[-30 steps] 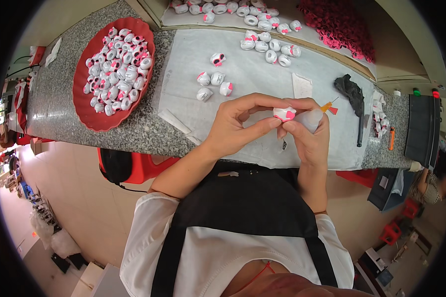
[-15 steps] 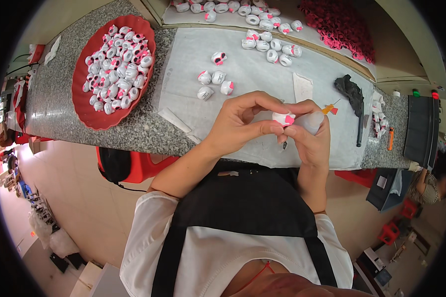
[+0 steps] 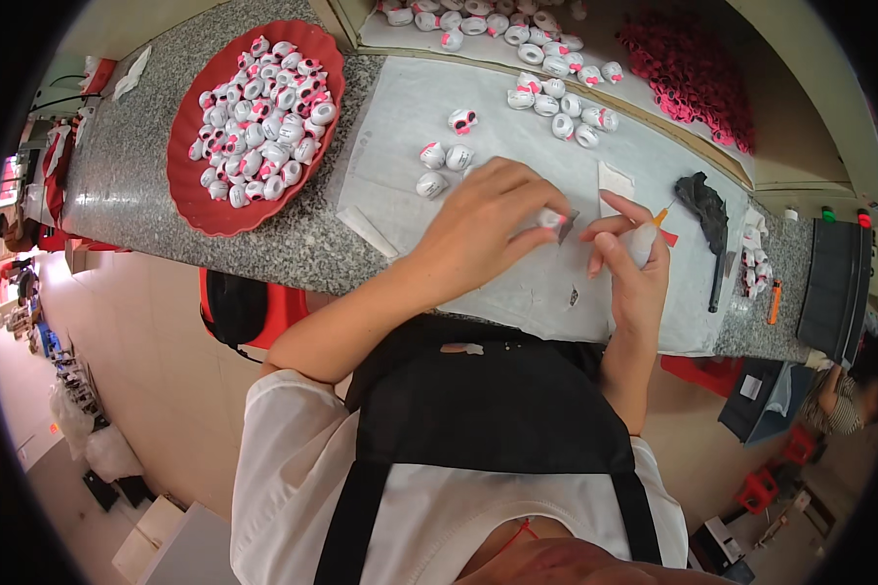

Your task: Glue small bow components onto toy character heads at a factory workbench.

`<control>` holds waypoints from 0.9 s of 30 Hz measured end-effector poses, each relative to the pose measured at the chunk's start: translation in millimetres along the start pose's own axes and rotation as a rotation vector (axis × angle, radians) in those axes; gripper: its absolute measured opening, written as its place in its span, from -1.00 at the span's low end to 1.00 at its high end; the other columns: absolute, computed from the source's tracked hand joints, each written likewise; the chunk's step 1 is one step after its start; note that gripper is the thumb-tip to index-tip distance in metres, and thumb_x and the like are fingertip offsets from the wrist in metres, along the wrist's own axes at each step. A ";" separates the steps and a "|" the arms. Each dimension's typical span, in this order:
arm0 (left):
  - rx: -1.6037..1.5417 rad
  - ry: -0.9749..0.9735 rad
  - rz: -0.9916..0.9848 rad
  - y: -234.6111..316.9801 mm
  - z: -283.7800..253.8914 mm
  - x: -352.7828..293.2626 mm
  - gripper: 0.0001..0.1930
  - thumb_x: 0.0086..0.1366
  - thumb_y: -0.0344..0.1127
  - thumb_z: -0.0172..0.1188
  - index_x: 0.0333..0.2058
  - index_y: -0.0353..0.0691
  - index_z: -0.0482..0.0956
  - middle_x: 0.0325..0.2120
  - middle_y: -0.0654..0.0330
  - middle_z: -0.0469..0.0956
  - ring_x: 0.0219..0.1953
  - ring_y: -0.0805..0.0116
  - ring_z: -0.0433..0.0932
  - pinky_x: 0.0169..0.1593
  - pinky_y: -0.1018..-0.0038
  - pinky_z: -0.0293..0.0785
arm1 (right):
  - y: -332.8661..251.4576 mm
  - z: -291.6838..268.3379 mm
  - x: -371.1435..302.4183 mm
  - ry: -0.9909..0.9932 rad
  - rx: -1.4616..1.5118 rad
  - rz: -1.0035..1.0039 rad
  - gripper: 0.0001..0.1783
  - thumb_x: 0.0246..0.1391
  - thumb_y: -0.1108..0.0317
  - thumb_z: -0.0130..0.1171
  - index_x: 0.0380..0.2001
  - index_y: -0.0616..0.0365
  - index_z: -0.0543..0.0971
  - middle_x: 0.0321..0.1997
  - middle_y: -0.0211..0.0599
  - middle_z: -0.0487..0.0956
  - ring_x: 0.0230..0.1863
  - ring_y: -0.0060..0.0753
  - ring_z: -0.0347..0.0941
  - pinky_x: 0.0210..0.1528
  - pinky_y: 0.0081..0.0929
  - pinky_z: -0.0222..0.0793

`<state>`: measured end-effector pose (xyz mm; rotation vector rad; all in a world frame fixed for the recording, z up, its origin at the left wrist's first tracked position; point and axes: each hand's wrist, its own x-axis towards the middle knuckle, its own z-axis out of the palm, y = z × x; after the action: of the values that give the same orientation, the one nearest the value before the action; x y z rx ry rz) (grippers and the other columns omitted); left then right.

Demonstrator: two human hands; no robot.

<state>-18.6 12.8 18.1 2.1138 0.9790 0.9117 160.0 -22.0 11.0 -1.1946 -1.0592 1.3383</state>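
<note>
Head view: a white-and-pink piece [image 3: 550, 219] and a needle-tipped bottle [image 3: 640, 246], right of the frame's centre.
The left hand [image 3: 488, 219] pinches the piece between thumb and fingers; the right hand [image 3: 636, 285] curls round the bottle, its orange tip [image 3: 661, 216] pointing up. Handling well here probably means a light pinch, that tip angled away from the left hand.

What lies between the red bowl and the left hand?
Head view: between the red bowl and left hand lie granite counter, then white sheet with a few small white pieces.
</note>
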 end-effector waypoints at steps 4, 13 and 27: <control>0.379 -0.023 0.141 -21.3 -12.7 5.5 -0.76 -0.23 -0.37 0.20 -0.48 -0.19 0.41 -0.45 0.19 0.37 -0.33 0.22 0.32 -0.26 0.40 0.25 | 3.8 -9.7 -0.3 0.028 0.012 -0.011 -0.63 -0.17 0.48 -0.01 -0.19 0.31 0.31 -0.53 -0.23 0.41 -0.70 -0.64 0.19 -0.63 -0.75 0.12; 0.420 0.038 -0.073 -62.5 -12.9 61.9 -0.76 -0.11 -0.42 0.13 -0.38 -0.21 0.40 -0.45 0.13 0.40 -0.34 0.24 0.37 -0.26 0.44 0.30 | -4.9 -11.7 -11.4 -0.038 0.218 -0.103 -0.62 -0.20 0.53 -0.15 -0.20 0.21 0.14 -0.36 -0.21 0.27 -0.59 -0.55 0.22 -0.71 -0.71 0.19; -1.225 0.180 -0.340 4.9 11.3 3.3 -0.75 -0.02 -0.57 0.04 -0.29 -0.30 0.43 -0.29 0.23 0.38 -0.27 0.57 0.34 -0.20 0.68 0.30 | -36.8 -3.2 -17.2 0.255 0.333 -0.485 -0.62 -0.35 0.41 0.21 -0.43 0.19 0.26 -0.33 -0.21 0.27 -0.46 -0.55 0.27 -0.67 -0.76 0.18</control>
<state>-6.2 10.1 16.5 0.8237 0.5575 1.1142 167.8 -35.3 48.7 -0.7703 -0.8321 0.9093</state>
